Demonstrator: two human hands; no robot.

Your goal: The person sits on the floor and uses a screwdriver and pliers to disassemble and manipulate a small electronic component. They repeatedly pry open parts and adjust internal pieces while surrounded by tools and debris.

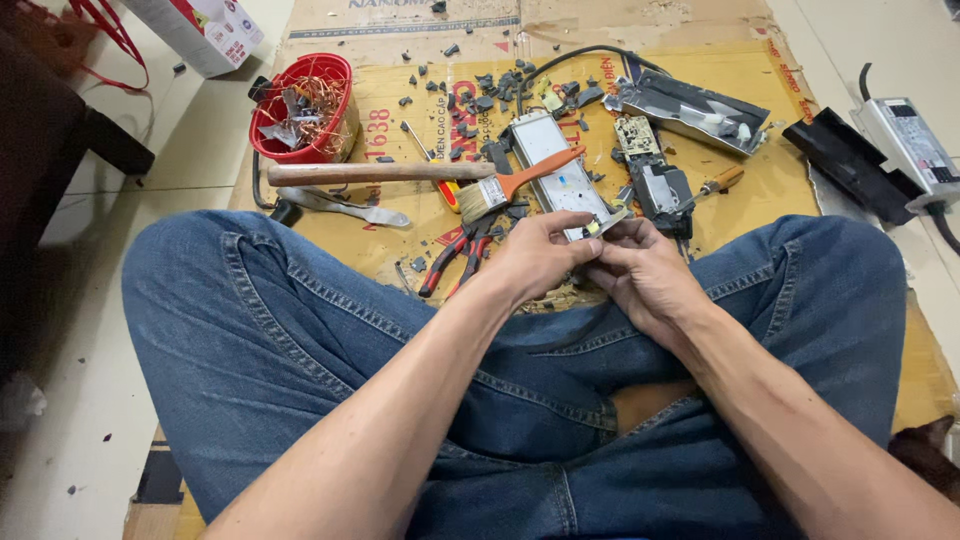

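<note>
Both hands, left hand (540,255) and right hand (640,270), pinch a small yellowish part (603,222) mid-frame, steadying it over the cardboard (400,100).

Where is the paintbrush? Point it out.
In the head view, the paintbrush lies on the cardboard just above the left hand, its orange handle across the grey casing, beside the hammer.

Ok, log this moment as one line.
left hand: pinching small part | right hand: same part | paintbrush, pliers beside
</note>
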